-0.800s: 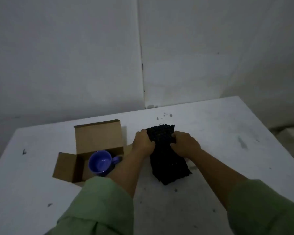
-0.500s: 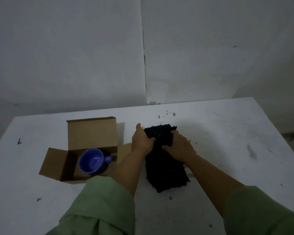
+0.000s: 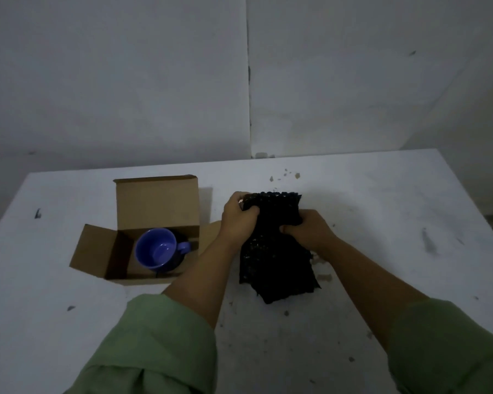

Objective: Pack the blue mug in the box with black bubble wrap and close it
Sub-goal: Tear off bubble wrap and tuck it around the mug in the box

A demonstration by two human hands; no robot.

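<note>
A blue mug (image 3: 157, 248) stands upright inside an open brown cardboard box (image 3: 157, 206), handle pointing right; the box's back and left flaps stand open. To the right of the box, black bubble wrap (image 3: 273, 263) lies on the white table (image 3: 382, 194). My left hand (image 3: 238, 220) grips its upper left edge. My right hand (image 3: 308, 233) clutches its right side a little lower. Both hands bunch the sheet's upper part, while its lower end rests on the table.
A white wall rises just behind the table's far edge. The table's right edge (image 3: 484, 214) drops off at the right. Small crumbs and dark marks (image 3: 285, 176) dot the surface. My green sleeves fill the lower part of the view.
My hands have squeezed closer on the bubble wrap; the right hand slid down its side and the upper part is more bunched. The view has shifted slightly. The box and mug are unmoved.
</note>
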